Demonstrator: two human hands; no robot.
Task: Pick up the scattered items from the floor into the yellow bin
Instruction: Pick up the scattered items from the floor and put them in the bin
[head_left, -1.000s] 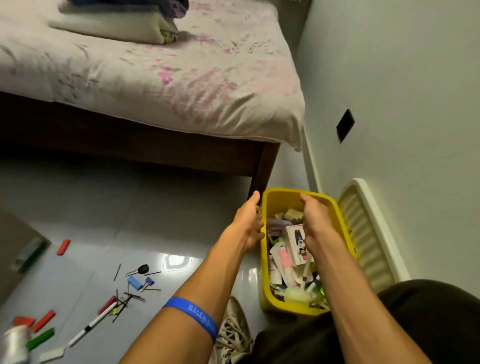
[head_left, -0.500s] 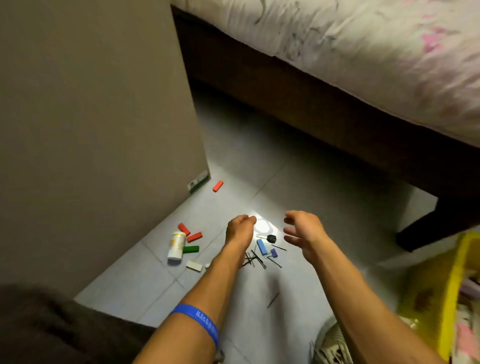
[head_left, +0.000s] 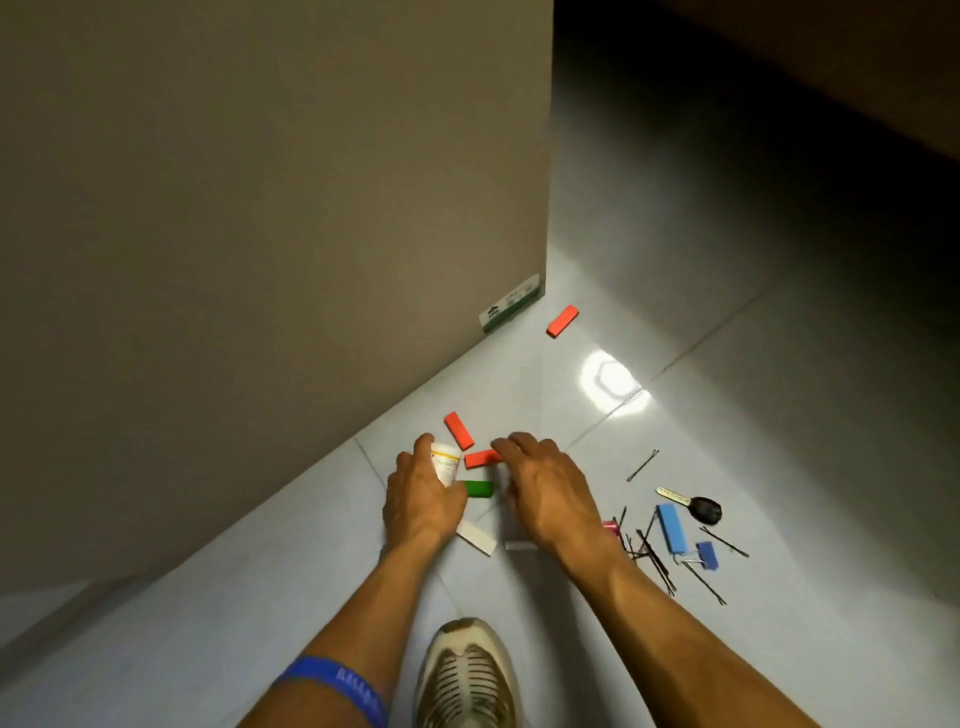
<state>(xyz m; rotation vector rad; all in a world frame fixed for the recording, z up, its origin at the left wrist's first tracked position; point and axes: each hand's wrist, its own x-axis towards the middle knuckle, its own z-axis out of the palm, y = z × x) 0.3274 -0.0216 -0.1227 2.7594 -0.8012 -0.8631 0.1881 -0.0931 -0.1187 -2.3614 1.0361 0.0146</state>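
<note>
Pale glossy floor tiles (head_left: 727, 467) run up against a tall brown cabinet side (head_left: 260, 208), with a lamp's glare on the tile and deep shadow to the upper right; the yellow bin is out of view, so where it stands cannot be told from this view.

Both hands are down among the nearest cluster; the left hand (head_left: 421, 499) has its fingers curled round a small white bottle (head_left: 447, 464) with a yellow-banded label; the right hand (head_left: 540, 493) arches over a red block (head_left: 480, 458), fingertips at its end, though whether it has actually pinched it cannot be told. Just beside them lie a green block (head_left: 480, 489), a second red block (head_left: 458, 430) and a flat white piece (head_left: 477, 538); a third red block (head_left: 562, 320) sits well apart near the cabinet corner.

To do this step well, I judge each hand should gather several pieces before rising: sweep the red and green blocks together against the palm, keep the bottle upright enough that its cap stays on, and lift the flat white piece by an edge, since it lies flush on slick tile.

Off to the right wait a car key (head_left: 698, 509), a blue block (head_left: 672, 527), a blue binder clip (head_left: 706, 555) and scattered hairpins (head_left: 654, 556); the pins are thin and likely need pinching singly or raking into a bundle.

The bottle is the only container visible; its contents cannot be seen.
</note>
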